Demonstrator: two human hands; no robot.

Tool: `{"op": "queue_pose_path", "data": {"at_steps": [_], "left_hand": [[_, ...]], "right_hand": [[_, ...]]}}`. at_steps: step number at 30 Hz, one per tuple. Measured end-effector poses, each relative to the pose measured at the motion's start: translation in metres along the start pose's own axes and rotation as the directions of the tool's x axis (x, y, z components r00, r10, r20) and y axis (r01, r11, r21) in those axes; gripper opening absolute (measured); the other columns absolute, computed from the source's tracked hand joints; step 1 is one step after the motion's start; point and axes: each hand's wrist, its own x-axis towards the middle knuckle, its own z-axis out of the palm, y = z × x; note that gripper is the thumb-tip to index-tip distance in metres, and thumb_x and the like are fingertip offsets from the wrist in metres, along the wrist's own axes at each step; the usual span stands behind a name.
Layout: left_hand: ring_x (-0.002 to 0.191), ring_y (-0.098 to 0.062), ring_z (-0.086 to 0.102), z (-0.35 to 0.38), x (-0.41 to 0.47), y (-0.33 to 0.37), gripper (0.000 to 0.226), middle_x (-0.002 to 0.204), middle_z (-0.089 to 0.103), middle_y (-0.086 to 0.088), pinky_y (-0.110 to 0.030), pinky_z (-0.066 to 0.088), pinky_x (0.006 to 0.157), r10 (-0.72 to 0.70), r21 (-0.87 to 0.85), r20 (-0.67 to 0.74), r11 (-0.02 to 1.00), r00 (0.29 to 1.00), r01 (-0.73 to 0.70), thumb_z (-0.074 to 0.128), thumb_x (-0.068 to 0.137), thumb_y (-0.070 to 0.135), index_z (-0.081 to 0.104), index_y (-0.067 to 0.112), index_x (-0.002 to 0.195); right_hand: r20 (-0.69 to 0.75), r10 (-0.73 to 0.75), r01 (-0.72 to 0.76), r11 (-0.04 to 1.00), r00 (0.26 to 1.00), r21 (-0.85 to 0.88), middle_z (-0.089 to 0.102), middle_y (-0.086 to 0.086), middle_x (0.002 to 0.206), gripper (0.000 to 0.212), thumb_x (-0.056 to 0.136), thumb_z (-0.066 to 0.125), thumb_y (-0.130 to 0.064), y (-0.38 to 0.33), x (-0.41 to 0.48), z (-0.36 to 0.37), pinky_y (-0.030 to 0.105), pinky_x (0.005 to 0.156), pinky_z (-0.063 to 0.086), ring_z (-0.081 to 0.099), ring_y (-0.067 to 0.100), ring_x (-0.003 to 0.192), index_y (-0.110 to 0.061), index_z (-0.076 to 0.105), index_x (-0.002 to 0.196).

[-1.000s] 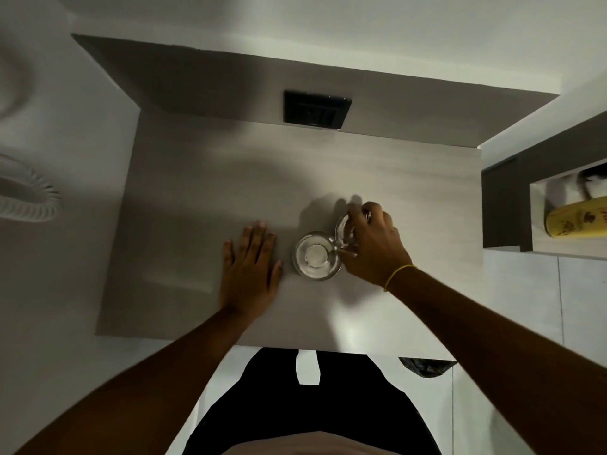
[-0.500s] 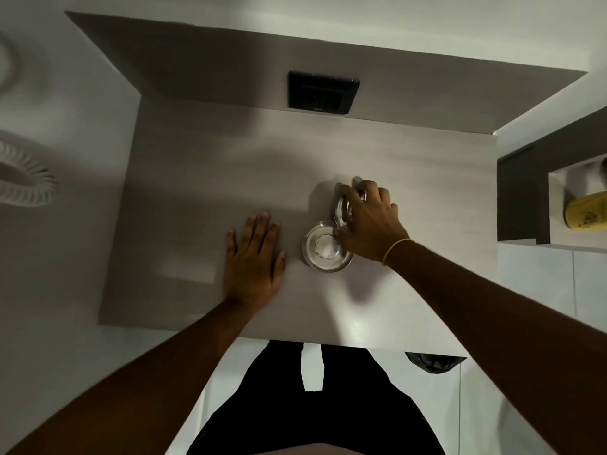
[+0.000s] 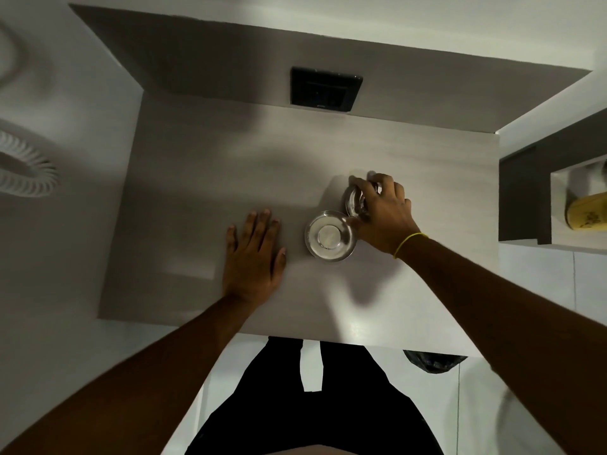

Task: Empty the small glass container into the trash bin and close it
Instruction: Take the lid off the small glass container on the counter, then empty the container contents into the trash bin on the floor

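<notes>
Little changed since the earlier frames: left hand (image 3: 253, 257) still pressed flat on the tabletop, right hand (image 3: 382, 218) still at the glass pieces, shifted only slightly with the view. Left hand open, palm down, fingers spread and extended, holding nothing, well clear of the glass but near it on its left. Small glass container (image 3: 330, 239) standing upright on the grey table (image 3: 203, 178), mouth up, right of centre, seen from directly above as a round clear rim with a pale disc at its middle; contents not determinable. Right hand curled over a second round glass piece, the lid (image 3: 353, 200), tilted on edge just behind and to the right of the container; fingers wrapped over its top, thumb low near the container's rim; grip on the lid closed, whether the thumb also touches the container cannot be told. Thin yellow band (image 3: 409, 243) around the right wrist. Dark square panel (image 3: 325, 88) at the far edge of the table. Dark bag-lined trash bin (image 3: 433, 361) partly visible on the floor under the table's near right edge. Yellow bottle (image 3: 588, 213) lying in the niche at far right. White ribbed hose (image 3: 26, 169) at far left.
</notes>
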Motion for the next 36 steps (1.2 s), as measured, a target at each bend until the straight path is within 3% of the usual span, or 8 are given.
{"op": "queue_pose_path", "data": {"at_steps": [10,13,17,21,27,30,33,36], "left_hand": [[0.167,-0.031,0.022,-0.002,0.000,0.000,0.061,0.179,0.029,-0.010,-0.066,0.020,0.129,0.012,0.004,-0.001,1.000,1.000,-0.012,0.045,0.108,0.043,0.044,0.017,0.163],[0.168,-0.031,0.022,-0.002,0.000,-0.001,0.061,0.179,0.031,-0.011,-0.066,0.021,0.129,0.020,0.003,-0.022,1.000,1.000,-0.020,0.047,0.108,0.043,0.046,0.016,0.162],[0.167,-0.032,0.022,-0.003,0.000,-0.001,0.061,0.177,0.034,-0.012,-0.066,0.019,0.129,0.036,0.003,-0.043,0.999,0.998,-0.036,0.048,0.108,0.041,0.046,0.013,0.162],[0.167,-0.033,0.023,-0.002,-0.001,0.000,0.060,0.177,0.034,-0.013,-0.066,0.019,0.129,0.032,-0.005,-0.048,0.999,0.998,-0.032,0.047,0.108,0.038,0.046,0.011,0.162],[0.166,-0.034,0.025,0.000,-0.003,-0.001,0.061,0.176,0.035,-0.015,-0.066,0.020,0.129,0.049,0.017,-0.064,0.999,0.997,-0.048,0.046,0.108,0.038,0.046,0.010,0.162],[0.167,-0.033,0.024,-0.001,-0.003,-0.001,0.062,0.177,0.034,-0.014,-0.066,0.019,0.130,0.050,0.028,-0.034,0.998,0.998,-0.049,0.046,0.107,0.039,0.045,0.012,0.163],[0.167,-0.031,0.024,-0.002,-0.007,0.000,0.061,0.177,0.035,-0.011,-0.066,0.018,0.129,0.159,0.034,0.036,0.986,0.987,-0.161,0.043,0.107,0.041,0.045,0.014,0.162],[0.166,-0.027,0.027,0.002,-0.012,0.022,0.061,0.177,0.037,-0.007,-0.066,0.020,0.129,0.377,0.034,0.093,0.924,0.921,-0.382,0.044,0.107,0.041,0.046,0.015,0.163]], "right_hand": [[-0.024,-0.019,0.019,1.000,1.000,-0.001,0.036,0.015,0.164,0.082,0.086,0.078,-0.035,0.028,-0.019,0.003,0.063,0.114,0.043,0.034,0.043,0.150,-0.027,0.042,0.159],[-0.120,-0.009,0.004,0.999,0.993,-0.048,0.039,0.017,0.160,0.077,0.086,0.077,-0.038,0.028,-0.025,0.006,0.059,0.108,0.045,0.037,0.043,0.147,-0.025,0.046,0.156],[-0.393,0.108,-0.064,0.990,0.913,0.124,0.062,0.021,0.123,0.037,0.090,0.072,-0.029,0.008,-0.045,0.023,0.050,0.085,0.054,0.062,0.047,0.107,-0.008,0.064,0.120],[-0.213,0.384,-0.277,0.872,0.899,0.404,0.077,0.018,0.098,0.026,0.092,0.073,-0.027,-0.025,-0.060,0.050,0.045,0.079,0.052,0.071,0.046,0.096,-0.010,0.063,0.109],[-0.088,0.474,-0.302,0.682,0.876,0.667,0.077,0.012,0.080,0.029,0.074,0.067,-0.008,-0.034,-0.055,0.067,0.048,0.079,0.063,0.074,0.042,0.083,-0.011,0.070,0.103],[-0.015,0.466,-0.269,0.537,0.885,0.800,0.073,0.004,0.078,0.027,0.076,0.065,-0.001,-0.029,-0.060,0.060,0.050,0.064,0.068,0.076,0.040,0.077,-0.015,0.069,0.099],[-0.024,0.481,-0.222,0.447,0.876,0.867,0.076,0.009,0.084,0.031,0.079,0.065,0.007,-0.011,-0.077,0.047,0.039,0.051,0.066,0.078,0.038,0.072,-0.020,0.069,0.095],[-0.060,0.506,-0.156,0.374,0.861,0.914,0.077,0.010,0.081,0.043,0.075,0.063,0.011,0.025,-0.108,0.036,0.051,0.051,0.065,0.074,0.033,0.054,-0.021,0.069,0.103]]}}
